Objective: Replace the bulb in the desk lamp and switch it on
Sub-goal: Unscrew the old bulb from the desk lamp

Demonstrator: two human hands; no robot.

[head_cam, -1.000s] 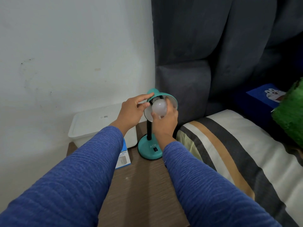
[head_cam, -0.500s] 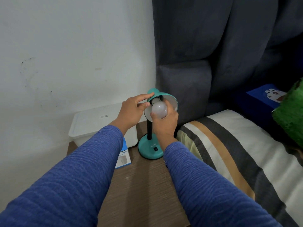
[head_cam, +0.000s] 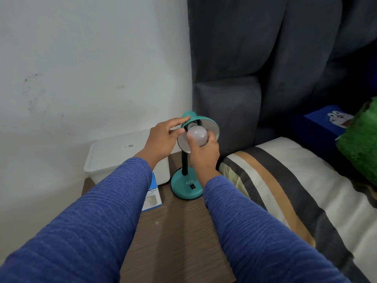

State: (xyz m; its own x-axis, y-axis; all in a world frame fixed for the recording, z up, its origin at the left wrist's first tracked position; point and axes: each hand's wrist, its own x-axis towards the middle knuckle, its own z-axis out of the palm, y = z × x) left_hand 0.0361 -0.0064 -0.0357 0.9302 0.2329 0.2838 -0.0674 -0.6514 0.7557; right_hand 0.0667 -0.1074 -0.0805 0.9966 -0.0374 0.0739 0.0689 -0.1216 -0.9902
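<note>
A teal desk lamp (head_cam: 186,187) stands on a brown bedside table (head_cam: 173,231), its shade (head_cam: 212,126) tilted toward me. A white frosted bulb (head_cam: 197,136) sits at the mouth of the shade, its neck at the socket. My right hand (head_cam: 203,154) grips the bulb from below, fingers curled round it. My left hand (head_cam: 163,138) pinches the shade's left rim between thumb and fingers. A black rocker switch (head_cam: 192,187) shows on the lamp's round base.
A white lidded plastic box (head_cam: 114,154) stands against the wall behind my left arm. A blue and white bulb carton (head_cam: 152,198) lies beside the lamp base. A bed with a striped cover (head_cam: 285,190) and a grey padded headboard (head_cam: 265,68) fills the right.
My right hand has turned a little around the bulb, fingers shifting on it. The left hand keeps its hold on the shade. The lamp has not moved.
</note>
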